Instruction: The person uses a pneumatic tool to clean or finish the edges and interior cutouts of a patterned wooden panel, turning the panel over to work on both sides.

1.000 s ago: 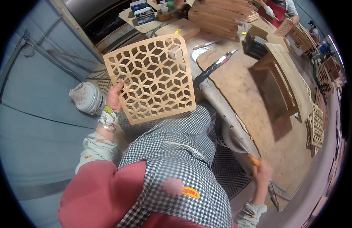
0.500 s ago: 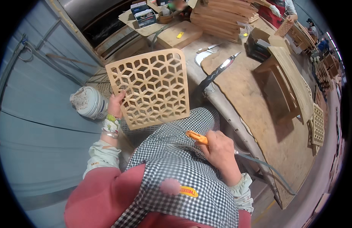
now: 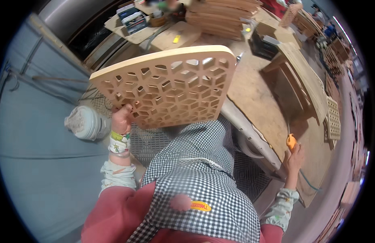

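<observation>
My left hand [image 3: 122, 118] grips the lower left corner of a pale wooden lattice panel [image 3: 176, 96] cut through with diamond-shaped holes. The panel is raised in front of my body and tilted, so that its thick upper edge shows. Off to the right, over the workbench [image 3: 254, 95], my right hand [image 3: 293, 160] is closed around an orange air blow gun [image 3: 291, 141]. The gun's thin nozzle points away from me, and a grey hose [image 3: 309, 181] runs from below the hand along the bench.
A curved wooden piece [image 3: 303, 77] stands on the bench, with more lattice panels [image 3: 333, 115] to its right. Stacked boards [image 3: 220, 18] and a black box [image 3: 263, 40] lie farther back. A whitish bucket [image 3: 85, 123] stands at left by the grey wall. Another person's hand shows at the far right.
The panel has come up and tilted, its upper edge now toward me. My right hand has swung right with the air blow gun, from over my lap to over the bench.
</observation>
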`<action>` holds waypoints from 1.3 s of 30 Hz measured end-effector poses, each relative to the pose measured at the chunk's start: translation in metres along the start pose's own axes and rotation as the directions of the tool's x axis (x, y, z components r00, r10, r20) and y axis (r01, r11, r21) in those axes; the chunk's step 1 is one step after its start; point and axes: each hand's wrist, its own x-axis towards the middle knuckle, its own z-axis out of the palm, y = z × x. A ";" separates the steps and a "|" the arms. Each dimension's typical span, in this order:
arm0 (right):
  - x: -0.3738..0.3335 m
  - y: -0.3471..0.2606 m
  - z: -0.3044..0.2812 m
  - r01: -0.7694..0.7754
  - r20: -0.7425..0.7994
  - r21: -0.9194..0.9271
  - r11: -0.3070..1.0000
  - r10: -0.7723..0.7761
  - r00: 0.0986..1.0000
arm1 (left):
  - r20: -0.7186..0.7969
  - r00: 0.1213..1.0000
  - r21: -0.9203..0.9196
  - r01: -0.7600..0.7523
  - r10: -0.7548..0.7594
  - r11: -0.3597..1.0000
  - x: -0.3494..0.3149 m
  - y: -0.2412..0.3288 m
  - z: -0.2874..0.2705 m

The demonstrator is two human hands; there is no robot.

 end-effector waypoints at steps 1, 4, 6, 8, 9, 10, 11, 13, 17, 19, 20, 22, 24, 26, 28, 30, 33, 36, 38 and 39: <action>-0.013 0.017 0.023 -0.009 -0.019 0.004 1.000 0.009 1.000 | 0.065 0.997 0.001 -0.038 0.038 0.999 0.007 -0.003 0.005; -0.035 0.026 0.042 -0.094 -0.066 -0.009 0.996 0.093 0.993 | 0.120 0.993 0.103 -0.015 0.002 0.995 0.017 -0.003 0.022; -0.038 0.009 0.039 -0.115 -0.190 0.040 0.993 0.121 0.974 | 0.136 0.990 0.180 0.013 -0.038 0.984 0.024 -0.003 0.024; -0.037 0.003 0.033 -0.143 -0.174 0.107 0.984 0.160 0.972 | 0.167 0.986 0.135 -0.040 0.017 0.990 0.031 -0.009 0.025; -0.038 0.003 0.036 -0.168 -0.154 0.116 0.979 0.185 0.971 | 0.177 0.983 0.115 -0.070 0.049 0.991 0.036 -0.014 0.022; -0.039 0.003 0.038 -0.190 -0.135 0.125 0.974 0.206 0.969 | 0.184 0.980 0.095 -0.099 0.081 0.990 0.040 -0.018 0.018; -0.039 0.003 0.039 -0.203 -0.141 0.097 0.974 0.216 0.966 | 0.184 0.977 0.051 -0.122 0.111 0.991 0.044 -0.019 0.026; -0.040 0.004 0.038 -0.218 -0.138 0.100 0.971 0.231 0.963 | 0.223 0.970 -0.033 -0.094 0.099 0.995 0.043 -0.023 0.040; -0.053 0.010 0.031 -0.274 -0.111 0.077 0.959 0.282 0.953 | 0.233 0.972 -0.078 0.039 -0.020 0.996 0.019 -0.046 0.062; -0.051 0.015 0.038 -0.274 -0.146 0.144 0.951 0.295 0.944 | 0.260 0.965 -0.092 0.045 -0.020 0.995 0.028 -0.049 0.078; -0.046 0.009 0.040 -0.271 -0.164 0.155 0.950 0.295 0.941 | 0.240 0.970 -0.092 0.056 -0.033 0.994 0.029 -0.046 0.098; -0.044 0.003 0.032 -0.264 -0.178 0.158 0.952 0.290 0.940 | 0.161 0.983 -0.087 0.105 -0.090 0.991 0.021 -0.040 0.137; -0.040 -0.005 0.033 -0.269 -0.198 0.158 0.950 0.298 0.934 | 0.155 0.974 -0.178 0.190 -0.163 0.966 0.028 -0.063 0.107; -0.041 -0.003 0.033 -0.283 -0.215 0.150 0.947 0.311 0.926 | 0.112 0.971 -0.346 0.235 -0.209 0.908 0.045 -0.065 0.126; -0.044 0.003 0.031 -0.284 -0.227 0.146 0.948 0.311 0.923 | 0.152 0.962 -0.354 0.267 -0.227 0.896 0.074 -0.045 0.151; -0.041 0.003 0.022 -0.286 -0.246 0.166 0.944 0.321 0.915 | 0.146 0.982 -0.358 0.169 -0.124 0.918 0.113 -0.017 0.194; -0.042 0.001 0.015 -0.297 -0.244 0.168 0.940 0.331 0.911 | 0.116 0.993 -0.318 0.004 0.035 0.948 0.181 0.037 0.265; -0.040 -0.005 0.011 -0.301 -0.250 0.162 0.940 0.334 0.909 | 0.167 0.985 -0.409 0.039 0.033 0.912 0.259 0.088 0.320; -0.035 -0.010 0.015 -0.293 -0.248 0.180 0.939 0.332 0.910 | 0.400 0.908 -0.393 0.044 0.128 0.918 0.332 0.111 0.321; -0.038 -0.006 0.015 -0.306 -0.244 0.168 0.937 0.340 0.908 | 0.433 0.897 -0.327 0.067 0.086 0.943 0.347 0.109 0.341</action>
